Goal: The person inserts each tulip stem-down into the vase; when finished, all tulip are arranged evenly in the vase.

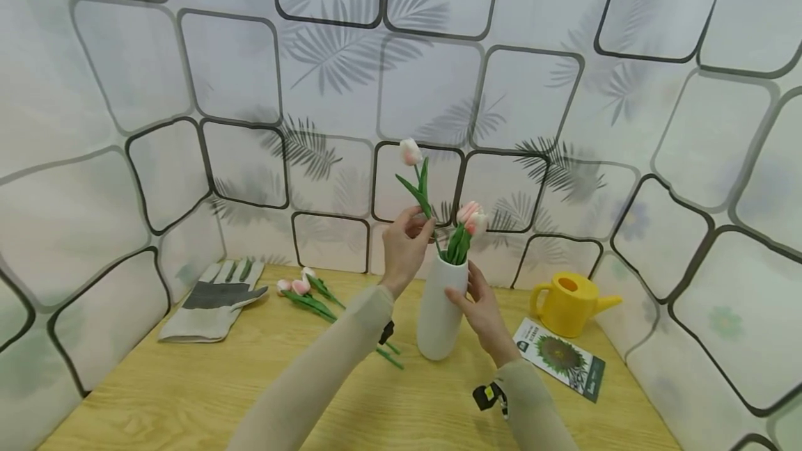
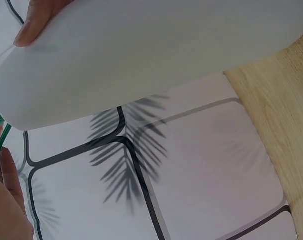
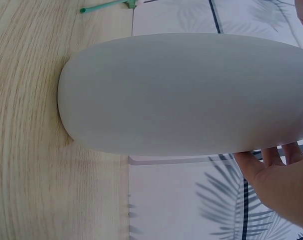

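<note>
The left hand [image 1: 407, 246] pinches a pink-and-white artificial tulip [image 1: 418, 193] by its stem between thumb and fingers, holding it upright with its blossom above and its stem reaching down to the mouth of a white vase [image 1: 438, 312]. The right hand [image 1: 481, 305] holds the vase near its top, thumb on the front and fingers against the side. The vase stands on the wood-grain table [image 1: 188, 395], with more tulips [image 1: 460, 246] bunched in its mouth, leaning to the right of the held one. Further tulips [image 1: 311, 305] lie on the table to the left, partly hidden by the left forearm, near a grey-and-white work glove [image 1: 209, 301]. Right of the vase, a sunflower seed packet [image 1: 560, 359] lies just in front of a yellow watering can [image 1: 567, 306]
</note>
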Action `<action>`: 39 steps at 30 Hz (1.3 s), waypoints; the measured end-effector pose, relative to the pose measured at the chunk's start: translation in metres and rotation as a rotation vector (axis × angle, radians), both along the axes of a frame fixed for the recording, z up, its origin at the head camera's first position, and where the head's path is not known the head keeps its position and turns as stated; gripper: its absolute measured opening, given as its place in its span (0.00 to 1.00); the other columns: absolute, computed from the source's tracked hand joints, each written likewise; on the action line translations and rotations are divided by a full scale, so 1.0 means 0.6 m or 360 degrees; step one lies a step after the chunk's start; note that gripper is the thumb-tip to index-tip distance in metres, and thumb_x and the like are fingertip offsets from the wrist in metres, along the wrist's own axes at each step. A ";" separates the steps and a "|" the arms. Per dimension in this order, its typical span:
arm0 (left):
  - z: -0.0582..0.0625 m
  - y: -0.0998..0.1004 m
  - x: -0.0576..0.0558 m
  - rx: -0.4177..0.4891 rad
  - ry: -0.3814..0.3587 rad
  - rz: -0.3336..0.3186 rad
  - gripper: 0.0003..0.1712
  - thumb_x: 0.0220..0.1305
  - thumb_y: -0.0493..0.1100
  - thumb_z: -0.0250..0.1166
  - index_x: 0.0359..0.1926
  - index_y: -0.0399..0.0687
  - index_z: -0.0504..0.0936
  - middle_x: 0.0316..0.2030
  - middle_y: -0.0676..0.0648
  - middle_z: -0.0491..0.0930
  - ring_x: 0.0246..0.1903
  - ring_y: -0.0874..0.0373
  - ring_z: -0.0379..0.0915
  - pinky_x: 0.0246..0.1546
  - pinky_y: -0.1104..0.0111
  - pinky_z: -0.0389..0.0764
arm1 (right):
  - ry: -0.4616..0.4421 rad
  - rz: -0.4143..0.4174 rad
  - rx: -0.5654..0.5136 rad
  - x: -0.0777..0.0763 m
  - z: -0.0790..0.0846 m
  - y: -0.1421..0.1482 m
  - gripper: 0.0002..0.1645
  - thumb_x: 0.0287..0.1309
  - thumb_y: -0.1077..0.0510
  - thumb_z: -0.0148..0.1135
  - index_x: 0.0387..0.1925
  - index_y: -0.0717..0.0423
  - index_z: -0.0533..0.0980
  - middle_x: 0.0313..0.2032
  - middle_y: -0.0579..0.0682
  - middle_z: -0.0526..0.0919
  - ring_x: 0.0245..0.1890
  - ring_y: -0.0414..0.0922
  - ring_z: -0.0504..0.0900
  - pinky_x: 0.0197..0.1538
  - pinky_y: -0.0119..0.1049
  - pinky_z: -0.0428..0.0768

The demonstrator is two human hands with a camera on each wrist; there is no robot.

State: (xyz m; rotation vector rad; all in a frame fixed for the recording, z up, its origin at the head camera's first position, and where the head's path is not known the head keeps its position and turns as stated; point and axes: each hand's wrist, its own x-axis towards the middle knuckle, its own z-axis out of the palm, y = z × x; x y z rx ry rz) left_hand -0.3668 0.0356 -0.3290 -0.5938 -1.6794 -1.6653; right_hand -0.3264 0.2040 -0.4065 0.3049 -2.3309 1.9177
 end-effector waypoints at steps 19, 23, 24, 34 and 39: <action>-0.012 0.011 0.007 -0.0081 -0.0154 -0.0118 0.15 0.65 0.39 0.66 0.52 0.40 0.80 0.36 0.38 0.86 0.30 0.44 0.85 0.27 0.71 0.86 | 0.0013 -0.0009 -0.0018 -0.005 -0.006 0.001 0.50 0.61 0.46 0.67 0.77 0.40 0.49 0.74 0.53 0.57 0.73 0.57 0.57 0.72 0.62 0.58; -0.014 0.010 0.009 -0.0175 -0.0170 -0.0068 0.13 0.65 0.43 0.67 0.48 0.42 0.83 0.36 0.42 0.87 0.31 0.52 0.85 0.30 0.71 0.85 | 0.0016 0.0003 -0.0018 -0.005 -0.005 0.001 0.51 0.61 0.45 0.67 0.77 0.41 0.49 0.74 0.53 0.57 0.73 0.58 0.57 0.72 0.62 0.58; -0.014 0.009 0.010 -0.0197 -0.0174 -0.0061 0.13 0.65 0.44 0.67 0.47 0.43 0.84 0.36 0.43 0.87 0.31 0.55 0.85 0.31 0.71 0.85 | 0.0014 0.0002 -0.0018 -0.006 -0.005 0.001 0.51 0.61 0.45 0.67 0.77 0.41 0.49 0.74 0.53 0.57 0.73 0.58 0.57 0.72 0.62 0.58; -0.022 0.009 0.011 -0.0246 -0.0308 -0.0153 0.11 0.61 0.41 0.70 0.44 0.43 0.87 0.39 0.44 0.88 0.36 0.54 0.85 0.37 0.68 0.86 | 0.0018 0.0009 -0.0008 -0.007 -0.011 0.005 0.50 0.61 0.45 0.66 0.77 0.40 0.49 0.74 0.53 0.57 0.73 0.57 0.58 0.72 0.62 0.58; -0.024 0.009 0.010 -0.0244 -0.0321 -0.0184 0.10 0.60 0.39 0.71 0.43 0.43 0.87 0.39 0.43 0.87 0.38 0.53 0.85 0.40 0.66 0.86 | 0.0021 0.0007 -0.0016 -0.006 -0.011 0.005 0.50 0.61 0.46 0.66 0.77 0.40 0.50 0.74 0.53 0.57 0.73 0.57 0.58 0.72 0.62 0.58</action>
